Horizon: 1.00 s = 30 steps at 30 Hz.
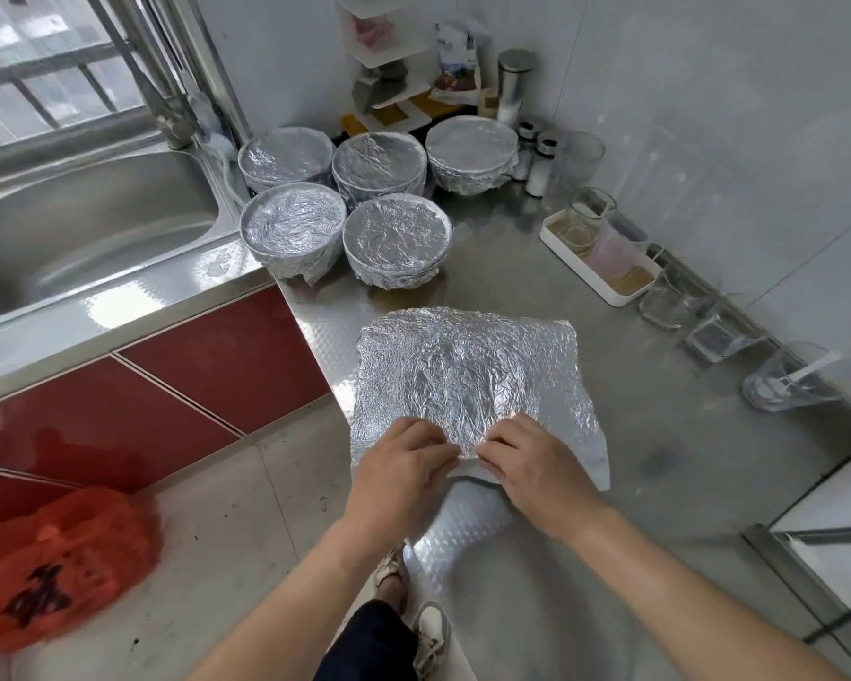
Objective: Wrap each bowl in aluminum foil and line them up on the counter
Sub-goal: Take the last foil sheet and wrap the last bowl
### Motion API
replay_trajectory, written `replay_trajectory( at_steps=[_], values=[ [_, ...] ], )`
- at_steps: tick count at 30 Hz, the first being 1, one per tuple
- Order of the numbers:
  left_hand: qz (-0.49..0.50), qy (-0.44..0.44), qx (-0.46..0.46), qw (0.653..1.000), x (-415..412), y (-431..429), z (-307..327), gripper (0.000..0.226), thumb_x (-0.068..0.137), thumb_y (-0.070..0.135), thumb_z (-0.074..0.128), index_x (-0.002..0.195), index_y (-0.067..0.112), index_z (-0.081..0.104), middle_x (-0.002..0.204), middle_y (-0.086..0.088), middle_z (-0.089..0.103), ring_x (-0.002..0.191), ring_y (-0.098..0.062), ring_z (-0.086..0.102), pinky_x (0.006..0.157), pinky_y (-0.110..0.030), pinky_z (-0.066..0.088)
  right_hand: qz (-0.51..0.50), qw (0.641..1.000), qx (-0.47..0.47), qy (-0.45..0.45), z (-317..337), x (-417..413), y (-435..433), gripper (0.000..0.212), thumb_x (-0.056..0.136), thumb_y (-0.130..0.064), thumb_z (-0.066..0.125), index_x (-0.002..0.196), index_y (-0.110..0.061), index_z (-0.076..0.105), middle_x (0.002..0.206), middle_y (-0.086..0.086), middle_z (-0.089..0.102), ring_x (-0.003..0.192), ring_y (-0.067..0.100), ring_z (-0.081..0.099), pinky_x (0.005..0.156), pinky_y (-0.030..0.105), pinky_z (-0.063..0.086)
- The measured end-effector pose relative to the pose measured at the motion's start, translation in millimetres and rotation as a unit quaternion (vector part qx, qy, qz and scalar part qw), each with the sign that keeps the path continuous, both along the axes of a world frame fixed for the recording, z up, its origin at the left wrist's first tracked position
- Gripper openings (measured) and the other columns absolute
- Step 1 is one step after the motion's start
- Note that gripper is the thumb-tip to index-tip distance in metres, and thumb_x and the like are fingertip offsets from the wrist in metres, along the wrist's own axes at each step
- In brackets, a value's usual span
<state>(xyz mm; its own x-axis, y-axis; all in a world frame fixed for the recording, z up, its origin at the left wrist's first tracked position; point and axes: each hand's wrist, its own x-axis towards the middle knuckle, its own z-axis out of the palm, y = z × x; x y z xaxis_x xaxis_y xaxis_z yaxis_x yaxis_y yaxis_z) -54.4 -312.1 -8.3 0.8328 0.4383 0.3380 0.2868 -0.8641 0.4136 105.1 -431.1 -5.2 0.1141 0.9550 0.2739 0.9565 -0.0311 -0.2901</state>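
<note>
The steel counter (684,449) fills the centre and right of the frame, and the right and bottom edges cut it off. The sink (70,228) at the left is cut by the left edge. In the middle of the frame the foil (467,376) lies draped on the counter with its crinkled side up. It rises in a rounded bulge at its centre, and whatever is under it is fully covered. The sheet is roughly square, so no long axis can be told. Its near edge faces the bottom of the frame and its far edge faces the top.

At the lower left an orange bag (55,562) is blurred and cut off, and its dark marks are unreadable.

Above the foil, at upper centre, stand five wrapped bowls (396,238), three in the back row and two in front, close together with flat tops up. None of their contents show.

A white tray (605,282) at the right holds containers that are hard to make out.

The left hand (404,464) and right hand (536,464) are side by side at the foil's near edge. Their curled fingers pinch that edge and hide part of it.

Clear glasses (708,331) line the right wall.
</note>
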Motion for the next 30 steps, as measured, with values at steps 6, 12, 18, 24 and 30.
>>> replay_trajectory(
  at_steps=[6, 12, 18, 24, 30],
  values=[
    [-0.046, 0.023, 0.045, 0.998, 4.0, 4.9, 3.2, 0.03, 0.091, 0.04, 0.052, 0.087, 0.023, 0.077, 0.086, 0.01, 0.066, 0.085, -0.014, 0.058, 0.059, -0.029, 0.052, 0.032, 0.993, 0.005, -0.117, 4.1, 2.7, 2.2, 0.012, 0.071, -0.009, 0.074, 0.069, -0.014, 0.063, 0.076, 0.001, 0.058, 0.071, 0.021, 0.052, 0.058, 0.028, 0.037],
    [-0.073, 0.018, 0.097, 0.992, 15.5, 11.4, 6.5, 0.015, 0.087, 0.031, 0.066, 0.088, 0.018, 0.074, 0.086, 0.006, 0.065, 0.082, -0.016, 0.058, 0.07, -0.027, 0.05, 0.026, 0.988, 0.043, -0.148, 5.6, 11.6, 4.8, 0.012, 0.082, -0.005, 0.055, 0.074, -0.012, 0.061, 0.079, 0.004, 0.058, 0.072, 0.024, 0.052, 0.062, 0.031, 0.036],
    [-0.094, 0.03, 0.125, 0.987, 22.8, 14.1, 0.9, 0.02, 0.092, 0.029, 0.062, 0.077, 0.02, 0.07, 0.076, 0.007, 0.061, 0.072, -0.015, 0.054, 0.065, -0.028, 0.047, 0.017, 0.988, 0.063, -0.138, 4.3, 14.7, 4.3, 0.024, 0.086, -0.005, 0.042, 0.075, -0.01, 0.063, 0.078, 0.006, 0.059, 0.07, 0.025, 0.053, 0.059, 0.033, 0.043],
    [-0.098, 0.026, 0.112, 0.989, 34.8, 1.9, 3.7, 0.024, 0.09, 0.027, 0.064, 0.067, 0.02, 0.064, 0.07, 0.005, 0.056, 0.067, -0.017, 0.053, 0.06, -0.029, 0.046, 0.013, 0.986, 0.061, -0.152, 10.3, 25.2, -5.0, 0.036, 0.092, -0.003, 0.031, 0.078, -0.012, 0.063, 0.081, 0.005, 0.058, 0.072, 0.025, 0.051, 0.064, 0.032, 0.036],
    [-0.035, 0.047, 0.007, 0.998, 40.2, -16.0, 16.3, 0.024, 0.086, 0.04, 0.056, 0.082, 0.02, 0.07, 0.076, 0.005, 0.06, 0.074, -0.018, 0.054, 0.064, -0.029, 0.046, -0.032, 0.994, 0.022, -0.104, 9.5, 31.1, -21.4, 0.014, 0.086, -0.016, 0.058, 0.098, -0.019, 0.065, 0.1, -0.002, 0.06, 0.097, 0.022, 0.056, 0.079, 0.035, 0.037]
  ],
)
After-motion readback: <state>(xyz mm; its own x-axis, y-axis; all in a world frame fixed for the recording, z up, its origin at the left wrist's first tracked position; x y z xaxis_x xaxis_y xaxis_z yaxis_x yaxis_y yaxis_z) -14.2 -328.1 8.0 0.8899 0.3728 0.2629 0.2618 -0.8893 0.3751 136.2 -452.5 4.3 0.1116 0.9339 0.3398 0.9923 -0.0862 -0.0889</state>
